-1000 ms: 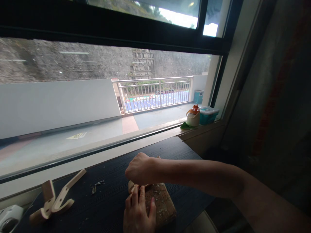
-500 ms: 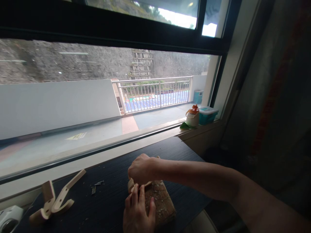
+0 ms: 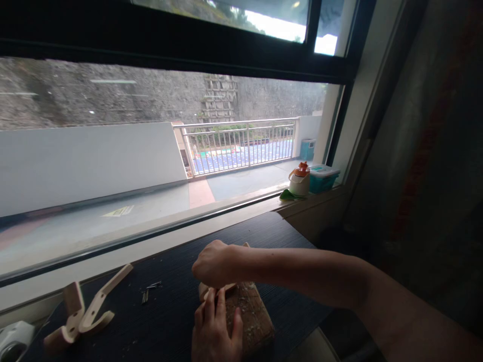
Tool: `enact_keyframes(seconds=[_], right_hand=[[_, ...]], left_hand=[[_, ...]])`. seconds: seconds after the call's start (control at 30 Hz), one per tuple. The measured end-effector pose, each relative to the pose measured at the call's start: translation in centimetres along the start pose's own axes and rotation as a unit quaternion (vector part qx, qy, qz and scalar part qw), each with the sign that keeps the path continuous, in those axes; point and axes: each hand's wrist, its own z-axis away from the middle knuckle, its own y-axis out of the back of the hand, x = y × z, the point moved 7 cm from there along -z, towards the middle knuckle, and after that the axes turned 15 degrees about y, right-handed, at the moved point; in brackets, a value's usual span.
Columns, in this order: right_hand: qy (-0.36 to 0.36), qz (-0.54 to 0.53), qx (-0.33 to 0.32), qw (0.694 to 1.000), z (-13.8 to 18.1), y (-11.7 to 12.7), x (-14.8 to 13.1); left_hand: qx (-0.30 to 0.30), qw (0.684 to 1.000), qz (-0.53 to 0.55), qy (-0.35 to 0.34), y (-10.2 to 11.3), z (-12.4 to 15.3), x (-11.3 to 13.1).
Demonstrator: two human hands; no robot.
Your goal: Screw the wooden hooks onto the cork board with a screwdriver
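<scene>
Dark tbl (image 3: 174,317), wooden pc (image 3: 203,290) lengthwise away-right, L fingers (image 3: 221,300) atop, R fingers (image 3: 199,267) curled, holds unclear.

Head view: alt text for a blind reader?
Left hand lies over a block and pale piece; right hand, curled, is beyond it, its grip hidden. Curved wooden parts and metal bits lie on the table by a window.

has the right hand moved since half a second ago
Yes, slightly: the right hand has shifted leftward in the picture, closer to the small metal pieces lying on the dark table.
</scene>
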Motion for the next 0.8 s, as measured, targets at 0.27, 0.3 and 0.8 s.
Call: enact_keyframes(seconds=[0.27,0.3,0.8], right_hand=[[-0.029,-0.021,-0.003,0.999,0.6,-1.0,1.4],[-0.033,-0.021,-0.006,0.999,0.7,-0.9,1.3],[-0.016,-0.006,0.001,1.0,1.2,0.4,-0.2]], left_hand=[[-0.005,1.0,0.007,0.011,-0.2,-0.1,0.0],[-0.006,1.0,0.008,0.011,-0.2,-0.1,0.0],[0.004,1.0,0.013,-0.005,-0.5,0.1,-0.3]])
